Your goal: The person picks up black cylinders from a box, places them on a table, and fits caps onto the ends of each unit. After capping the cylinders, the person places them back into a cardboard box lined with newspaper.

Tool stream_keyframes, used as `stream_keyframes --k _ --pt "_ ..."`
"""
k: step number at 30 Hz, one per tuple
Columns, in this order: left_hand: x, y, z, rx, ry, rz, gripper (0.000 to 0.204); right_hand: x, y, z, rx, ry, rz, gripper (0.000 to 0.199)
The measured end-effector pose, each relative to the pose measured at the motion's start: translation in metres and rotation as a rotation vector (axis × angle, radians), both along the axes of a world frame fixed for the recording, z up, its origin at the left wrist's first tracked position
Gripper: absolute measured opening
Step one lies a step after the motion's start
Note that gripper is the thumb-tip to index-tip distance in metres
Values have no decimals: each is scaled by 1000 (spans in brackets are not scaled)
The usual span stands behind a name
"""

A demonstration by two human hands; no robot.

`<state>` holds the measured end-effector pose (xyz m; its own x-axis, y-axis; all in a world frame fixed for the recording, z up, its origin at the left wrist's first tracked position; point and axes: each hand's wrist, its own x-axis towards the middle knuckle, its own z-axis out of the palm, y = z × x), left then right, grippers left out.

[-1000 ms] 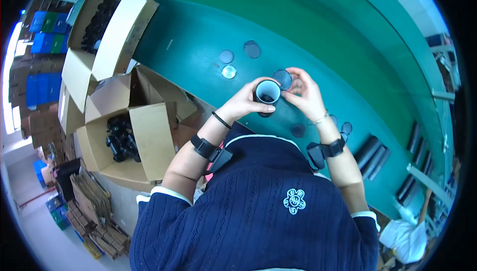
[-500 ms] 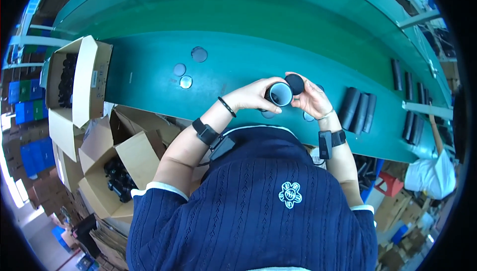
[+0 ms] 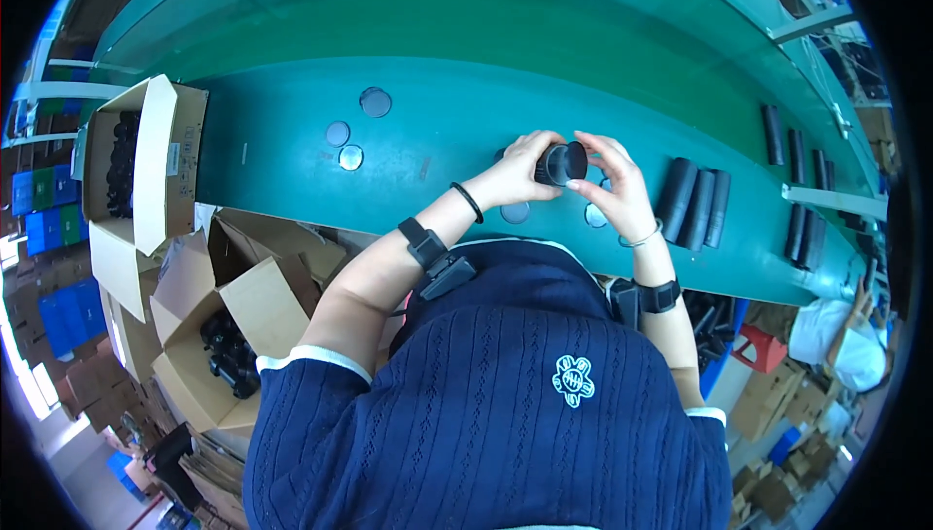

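Note:
A short black cylinder (image 3: pixel 551 166) lies sideways in my left hand (image 3: pixel 517 170), whose fingers wrap around it. Against its right end is a round black cap (image 3: pixel 577 162), and my right hand (image 3: pixel 622 186) has thumb and fingertips on the cap's rim. The open mouth of the cylinder is now out of sight. Just below my hands on the bench lie a dark disc (image 3: pixel 515 211) and a pale shiny disc (image 3: pixel 596 215). Further left are two grey discs (image 3: pixel 375 102) (image 3: pixel 337 134) and a shiny one (image 3: pixel 351 158).
The green bench (image 3: pixel 292 141) spans the view. Several long black tubes (image 3: pixel 693 204) lie to the right, with more beyond them. An open carton (image 3: pixel 173 166) of black parts stands at the bench's left end; another carton (image 3: pixel 267 307) with black parts sits below it.
My left hand has turned the cylinder so its mouth no longer faces up. The cap has gone from beside the mouth onto the cylinder's end, with my right hand still on it.

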<state>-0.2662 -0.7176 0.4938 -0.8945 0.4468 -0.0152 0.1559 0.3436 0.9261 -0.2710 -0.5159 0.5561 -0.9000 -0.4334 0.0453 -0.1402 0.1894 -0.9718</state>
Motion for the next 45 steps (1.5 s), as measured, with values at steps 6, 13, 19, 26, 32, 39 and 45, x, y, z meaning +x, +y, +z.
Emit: stream_keyframes --k 6,13,19,26,32,39,45 --pt "-1 -3 1 33 -7 -30 78 4 -4 -9 302 207 -36 57" --pt "2 3 -10 -6 17 -15 80 7 -9 -3 447 385 -20 55" --pt "4 3 -8 -31 44 -20 73 7 -7 -5 430 322 -21 54" --pt "4 3 -8 -39 33 -21 72 8 -8 -6 399 338 -17 53" --pt "5 4 -10 -29 54 -4 70 9 -7 -9 396 309 -35 52" --pt "5 5 -13 -34 68 10 68 8 -9 -10 417 340 -26 53" --pt "6 7 -13 -45 64 13 67 8 -14 4 548 352 4 52"
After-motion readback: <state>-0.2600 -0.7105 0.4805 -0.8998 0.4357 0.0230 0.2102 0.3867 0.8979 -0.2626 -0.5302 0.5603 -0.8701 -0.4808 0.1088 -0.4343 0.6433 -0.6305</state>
